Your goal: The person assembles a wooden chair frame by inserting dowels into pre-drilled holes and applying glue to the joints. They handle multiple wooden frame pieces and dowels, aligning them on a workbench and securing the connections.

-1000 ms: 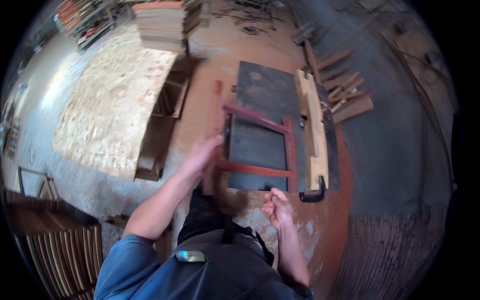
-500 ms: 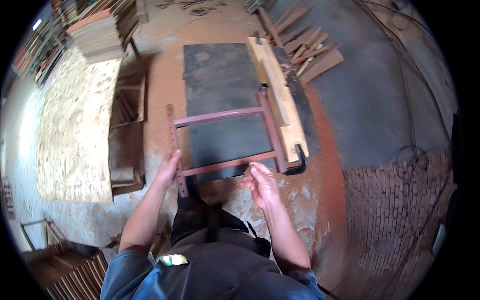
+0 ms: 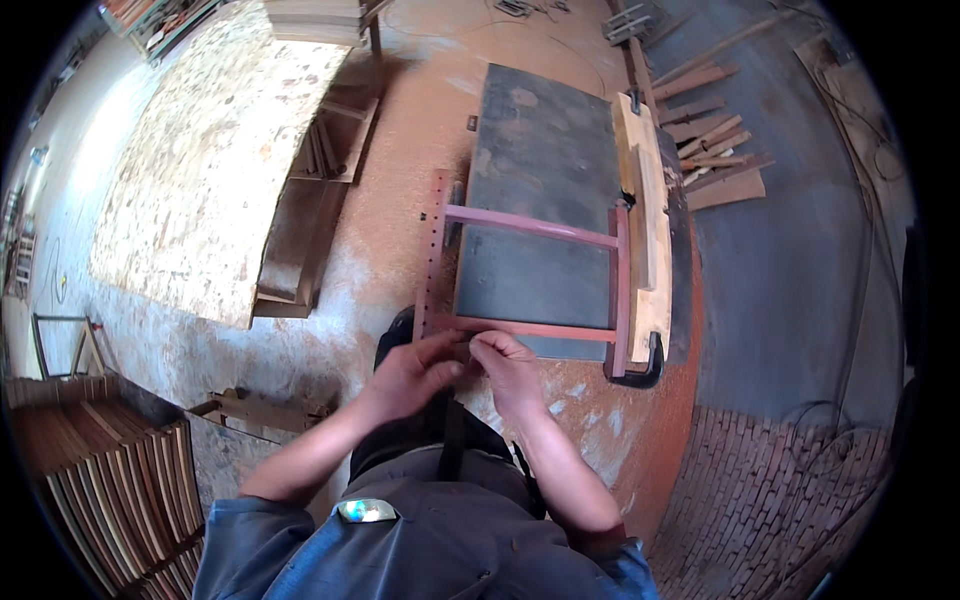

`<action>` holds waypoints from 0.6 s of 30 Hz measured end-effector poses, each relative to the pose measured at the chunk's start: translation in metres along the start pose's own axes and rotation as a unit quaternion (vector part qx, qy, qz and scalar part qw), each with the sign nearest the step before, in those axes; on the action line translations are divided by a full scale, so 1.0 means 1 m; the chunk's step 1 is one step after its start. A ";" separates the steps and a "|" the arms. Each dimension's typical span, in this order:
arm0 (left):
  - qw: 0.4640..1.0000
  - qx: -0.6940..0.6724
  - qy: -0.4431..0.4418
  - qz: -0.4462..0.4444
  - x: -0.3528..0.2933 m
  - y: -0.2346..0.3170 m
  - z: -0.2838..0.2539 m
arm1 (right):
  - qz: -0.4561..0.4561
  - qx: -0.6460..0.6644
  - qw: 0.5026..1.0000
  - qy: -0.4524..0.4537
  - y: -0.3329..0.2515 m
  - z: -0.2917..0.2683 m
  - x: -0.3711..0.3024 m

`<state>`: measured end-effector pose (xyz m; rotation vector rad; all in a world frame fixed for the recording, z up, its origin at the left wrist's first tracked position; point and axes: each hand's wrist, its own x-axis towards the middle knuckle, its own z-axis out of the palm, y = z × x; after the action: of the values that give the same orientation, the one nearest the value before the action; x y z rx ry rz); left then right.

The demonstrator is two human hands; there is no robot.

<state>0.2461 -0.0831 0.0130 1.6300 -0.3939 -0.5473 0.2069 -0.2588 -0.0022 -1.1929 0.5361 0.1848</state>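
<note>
A reddish wooden frame lies partly over a dark flat machine top. Its left rail has a row of small holes, and its right rail lies along a pale wooden fence. My left hand is at the frame's near left corner, fingers stretched to the right and thumb apart. Close beside it, my right hand has thumb and fingers pinched together just below the near crossbar. Whatever those fingertips may hold is too small to make out.
Black clamps sit at the fence's ends. Wood offcuts lie beyond it on the right. A speckled board tops a stand at left, and stacked slats stand at lower left. Reddish sawdust covers the floor.
My left hand has left the middle of the holed rail and come to the near corner. My right hand has moved left to meet it. The view has shifted left.
</note>
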 end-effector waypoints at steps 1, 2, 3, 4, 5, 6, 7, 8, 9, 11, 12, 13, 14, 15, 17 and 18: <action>0.998 -0.003 -0.021 -0.051 -0.003 -0.004 0.003 | 0.009 -0.002 1.000 0.000 0.005 0.005 0.002; 0.997 -0.037 0.012 -0.068 -0.008 -0.012 0.003 | 0.016 -0.038 0.999 -0.019 0.004 0.010 0.001; 0.993 -0.072 0.045 -0.084 -0.013 -0.022 0.004 | 0.023 -0.075 0.996 -0.037 0.002 0.015 0.001; 0.986 -0.104 0.079 -0.101 -0.017 -0.025 0.001 | 0.030 -0.108 0.992 -0.059 0.005 0.020 0.003; 0.984 -0.102 0.096 -0.108 -0.022 -0.025 -0.003 | 0.037 -0.128 0.988 -0.078 0.007 0.023 0.006; 0.987 -0.062 0.100 -0.112 -0.023 -0.026 -0.006 | 0.037 -0.160 0.983 -0.080 0.006 0.025 0.007; 0.987 -0.018 0.107 -0.117 -0.025 -0.026 -0.015 | 0.035 -0.190 0.977 -0.087 0.002 0.031 0.007; 0.985 0.030 0.118 -0.124 -0.027 -0.026 -0.027 | 0.032 -0.217 0.971 -0.099 0.001 0.038 0.010; 0.981 0.029 0.152 -0.117 -0.024 -0.040 -0.042 | 0.054 -0.169 0.980 -0.090 0.004 0.039 0.013; 0.940 -0.150 0.253 -0.174 -0.013 -0.052 -0.093 | -0.022 -0.198 0.978 -0.060 0.011 0.028 0.021; 0.925 -0.123 0.328 -0.149 -0.012 -0.071 -0.127 | -0.055 -0.232 0.971 -0.025 0.005 0.024 0.020; 0.891 -0.128 0.398 -0.177 -0.011 -0.087 -0.165 | -0.089 -0.266 0.960 0.013 -0.001 0.016 0.020; 0.853 -0.162 0.452 -0.206 -0.012 -0.114 -0.204 | -0.138 -0.293 0.945 0.041 0.000 -0.003 0.022; 0.832 -0.139 0.495 -0.210 -0.017 -0.126 -0.232 | -0.183 -0.320 0.927 0.070 0.003 -0.021 0.027; 0.803 -0.166 0.525 -0.230 -0.036 -0.168 -0.283 | -0.244 -0.400 0.876 0.113 -0.009 -0.040 0.028; 0.775 -0.191 0.546 -0.255 -0.038 -0.169 -0.291 | -0.229 -0.430 0.864 0.128 -0.013 -0.052 0.027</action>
<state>0.3682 0.2000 -0.1275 1.3701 0.9971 0.0212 0.2205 -0.3149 -0.0182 -2.2101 0.3796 -0.1769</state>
